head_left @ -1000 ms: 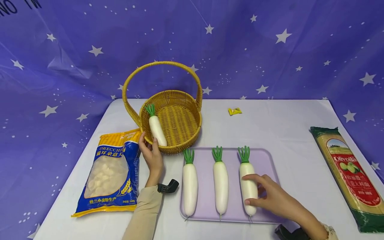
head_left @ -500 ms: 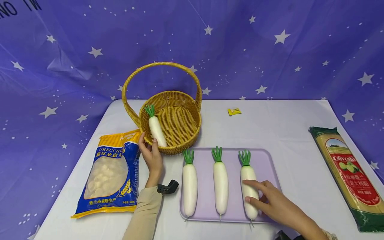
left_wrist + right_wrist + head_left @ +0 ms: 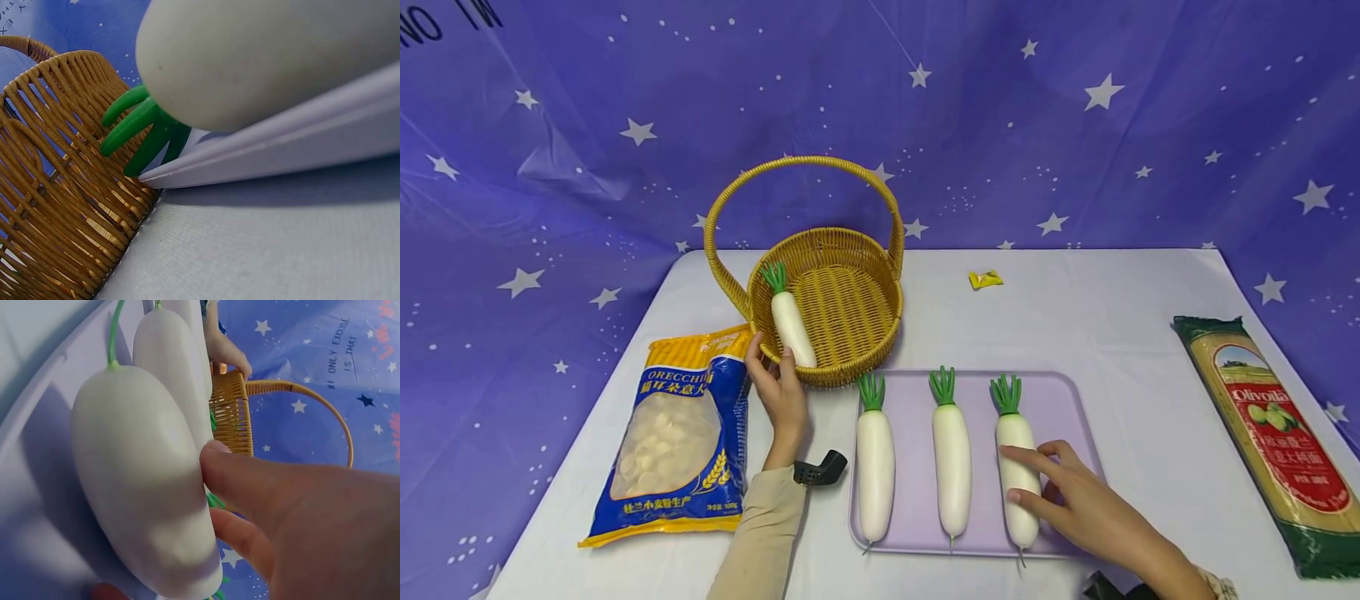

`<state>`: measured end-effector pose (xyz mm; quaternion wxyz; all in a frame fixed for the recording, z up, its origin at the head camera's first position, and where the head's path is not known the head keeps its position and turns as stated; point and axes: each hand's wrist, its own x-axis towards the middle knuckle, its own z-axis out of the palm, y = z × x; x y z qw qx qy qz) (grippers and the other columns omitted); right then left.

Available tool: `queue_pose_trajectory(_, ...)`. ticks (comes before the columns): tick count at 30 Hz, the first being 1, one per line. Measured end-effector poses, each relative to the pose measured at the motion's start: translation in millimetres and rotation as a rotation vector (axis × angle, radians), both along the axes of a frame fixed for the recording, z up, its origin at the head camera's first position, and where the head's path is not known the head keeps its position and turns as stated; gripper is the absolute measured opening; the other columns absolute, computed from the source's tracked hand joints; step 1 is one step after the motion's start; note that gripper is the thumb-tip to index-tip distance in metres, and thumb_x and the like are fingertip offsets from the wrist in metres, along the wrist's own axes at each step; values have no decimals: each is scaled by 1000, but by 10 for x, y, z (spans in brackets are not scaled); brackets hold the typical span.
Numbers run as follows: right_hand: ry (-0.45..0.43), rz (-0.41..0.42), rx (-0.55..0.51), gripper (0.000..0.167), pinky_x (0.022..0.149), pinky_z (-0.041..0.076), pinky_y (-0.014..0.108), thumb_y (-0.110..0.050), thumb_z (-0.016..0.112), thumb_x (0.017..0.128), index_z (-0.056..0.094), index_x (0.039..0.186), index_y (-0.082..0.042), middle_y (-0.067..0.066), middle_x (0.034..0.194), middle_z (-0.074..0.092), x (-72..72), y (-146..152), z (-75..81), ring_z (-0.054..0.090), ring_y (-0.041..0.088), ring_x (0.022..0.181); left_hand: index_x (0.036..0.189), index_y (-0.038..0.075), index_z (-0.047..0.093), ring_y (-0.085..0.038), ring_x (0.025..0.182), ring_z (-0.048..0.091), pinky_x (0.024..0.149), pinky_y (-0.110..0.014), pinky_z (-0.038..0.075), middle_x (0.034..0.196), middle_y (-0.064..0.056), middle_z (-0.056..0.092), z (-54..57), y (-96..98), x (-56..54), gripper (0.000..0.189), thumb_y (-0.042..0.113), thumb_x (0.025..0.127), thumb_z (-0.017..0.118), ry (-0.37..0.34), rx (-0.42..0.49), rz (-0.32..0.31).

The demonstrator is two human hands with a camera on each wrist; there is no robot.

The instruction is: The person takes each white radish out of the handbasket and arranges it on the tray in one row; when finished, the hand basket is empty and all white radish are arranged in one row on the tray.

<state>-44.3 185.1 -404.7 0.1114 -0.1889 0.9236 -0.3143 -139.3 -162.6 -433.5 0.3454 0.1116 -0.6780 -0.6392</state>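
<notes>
A white daikon (image 3: 1019,475) with a green top lies at lower center right of the frame, over the right side of a lilac tray (image 3: 913,467), pinched between the thumb and fingers of a person's right hand (image 3: 1090,504). Its smooth skin and molded-looking leaves suggest a model, probably light and stiff, hard to bruise but perhaps slippery. The thick middle of the body looks the surest hold; the thin root tail and leaves would likely bend. Whether it touches the tray or hangs just clear cannot be told.

To its left on the tray lie a middle daikon (image 3: 952,471) and a left daikon (image 3: 876,475). At center left, the left hand (image 3: 782,400) grips the near rim of a wicker basket (image 3: 853,371) holding a fourth daikon (image 3: 793,329); some fingers are hidden, and the left wrist view misses that hand entirely. In the right wrist view, the held daikon hides most of its own leaves.

On the tabletop (image 3: 1120,325), an orecchiette bag (image 3: 670,442) lies at lower left, a yellow-wrapped candy (image 3: 986,279), its print illegible, at upper center, and an Olivoilà pasta pack (image 3: 1273,442), cut off by the frame, at right.
</notes>
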Motion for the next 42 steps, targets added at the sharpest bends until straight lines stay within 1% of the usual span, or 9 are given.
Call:
queue_pose_trajectory(11,115,-30,66,44,55,37,17,-41,59,83,51,126,-34,6,115,49,-25,-16,20,46,-7,72,135,9,30,-29,118,42,94,-31,34,135,-13,35,-266,-84,-115,48,16,91,46,0,-22,28)
queue_pose_trajectory(15,129,-39,86,44,56,38,19,-43,59,83,51,125,-35,5,115,49,-34,-20,29,50,-1,75,135,7,30,-28,118,42,94,-32,34,134,-14,35,-212,-68,-99,48,14,91,46,-11,-18,23)
queue_pose_trajectory(22,156,-49,100,45,58,41,22,-44,59,82,50,126,-35,5,116,50,-44,-31,36,54,4,80,133,-6,27,-40,116,40,93,-38,33,131,-27,33,34,27,4,48,7,90,45,-6,-8,9)
queue_pose_trajectory(30,247,-72,54,52,69,48,41,-38,64,81,48,129,-25,7,116,48,-106,-66,98,57,20,92,134,-5,27,-41,118,39,93,-41,33,132,-28,32,47,26,26,49,7,90,44,-18,-9,15)
queue_pose_trajectory(32,296,-93,-12,48,74,48,41,-31,66,80,51,125,-23,3,115,50,-143,-92,128,56,20,95,134,-6,27,-40,117,40,93,-40,33,132,-28,32,42,24,28,49,7,90,44,-15,-4,12)
queue_pose_trajectory(34,346,-103,-111,42,79,48,33,-22,67,80,55,120,-21,-2,113,52,-192,-130,161,55,15,96,134,-6,27,-40,116,40,92,-39,33,132,-28,33,42,28,32,49,7,90,45,-12,-3,11)
queue_pose_trajectory(36,357,-89,-273,36,82,46,23,-11,66,81,58,116,-17,-3,110,56,-250,-182,196,55,10,96,133,-6,27,-41,115,40,92,-38,33,131,-28,33,43,32,35,49,6,89,45,-6,-4,12)
queue_pose_trajectory(39,269,-29,-606,28,84,44,17,2,58,84,58,111,-4,5,106,59,-346,-299,241,57,9,98,133,-6,28,-42,115,40,91,-37,34,130,-28,34,37,33,31,48,7,89,45,-2,-14,19)
queue_pose_trajectory(42,72,44,-962,20,84,47,23,5,46,89,53,107,5,8,103,61,-453,-465,273,60,12,97,133,-5,28,-41,116,40,91,-37,34,131,-27,34,18,17,16,49,7,89,44,-4,-16,21)
